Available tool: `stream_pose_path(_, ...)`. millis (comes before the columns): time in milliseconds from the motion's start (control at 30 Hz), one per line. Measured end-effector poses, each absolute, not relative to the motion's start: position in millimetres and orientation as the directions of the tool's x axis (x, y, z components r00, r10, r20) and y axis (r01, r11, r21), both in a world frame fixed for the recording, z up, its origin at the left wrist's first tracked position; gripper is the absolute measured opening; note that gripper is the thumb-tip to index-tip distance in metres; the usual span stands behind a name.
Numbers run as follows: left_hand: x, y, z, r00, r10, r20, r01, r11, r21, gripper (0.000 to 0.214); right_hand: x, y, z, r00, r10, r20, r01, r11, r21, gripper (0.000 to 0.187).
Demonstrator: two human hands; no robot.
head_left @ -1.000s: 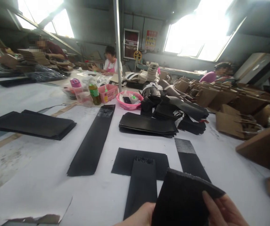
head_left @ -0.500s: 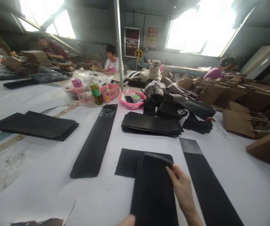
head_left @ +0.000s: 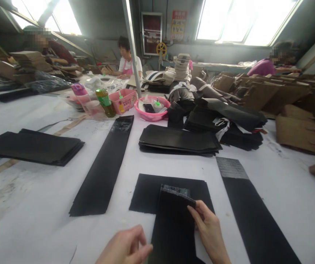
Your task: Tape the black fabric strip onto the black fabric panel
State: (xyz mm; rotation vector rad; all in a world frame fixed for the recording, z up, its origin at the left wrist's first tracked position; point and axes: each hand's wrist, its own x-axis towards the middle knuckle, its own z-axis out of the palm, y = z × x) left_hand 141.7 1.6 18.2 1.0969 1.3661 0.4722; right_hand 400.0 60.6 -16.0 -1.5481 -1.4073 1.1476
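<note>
My right hand (head_left: 208, 223) pinches the upper right corner of a black sheet (head_left: 174, 223) between thumb and fingers. The sheet's far edge lifts and curls slightly, and a shiny, glue-like band shows behind it. Beside the sheet's left edge is my left hand (head_left: 127, 245), its fingers loosely bent with a gap to the thumb and nothing visible in them. Under the far end of the sheet, a black rectangular piece (head_left: 143, 194) lies crosswise on the white tabletop (head_left: 50, 223).
Black strip stacks lie left (head_left: 102, 168) and right (head_left: 256, 209), each with a shiny far end. Further black stacks (head_left: 179, 139) (head_left: 33, 146) lie beyond. A pink basin (head_left: 151, 116), green bottle (head_left: 105, 102) and brown paper bags (head_left: 297, 128) stand farther off. Several people work behind.
My left hand has come up into view beside the sheet. The right hand, still pinching the corner, has shifted slightly down and left, and more of the shiny band shows. The view has shifted.
</note>
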Motion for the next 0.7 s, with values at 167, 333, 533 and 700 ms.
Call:
stream_pose_path(167,161.2,44.8,18.6,0.085,0.948,-0.306,0.499,0.225,0.837,0.028,402.5,60.4,-17.7,-0.026,0.976,-0.217,0.255,-0.204,-0.945,0.032)
stream_pose_path(333,177.6,59.9,6.9,0.035,0.974,-0.222,0.525,0.171,0.833,0.020,405.2,60.9,-22.6,-0.042,0.967,-0.252,0.232,-0.236,-0.944,0.033)
stream_pose_path(533,179.4,64.4,-3.1,0.022,0.977,-0.214,0.520,0.171,0.837,0.038,402.4,61.8,-27.4,0.020,0.972,-0.232,0.324,-0.226,-0.919,0.035)
stream_pose_path(700,179.6,67.5,-9.7,-0.001,0.974,-0.227,0.583,0.185,0.791,0.038,398.2,65.6,-24.2,0.126,0.966,-0.226,0.431,-0.259,-0.865,0.036)
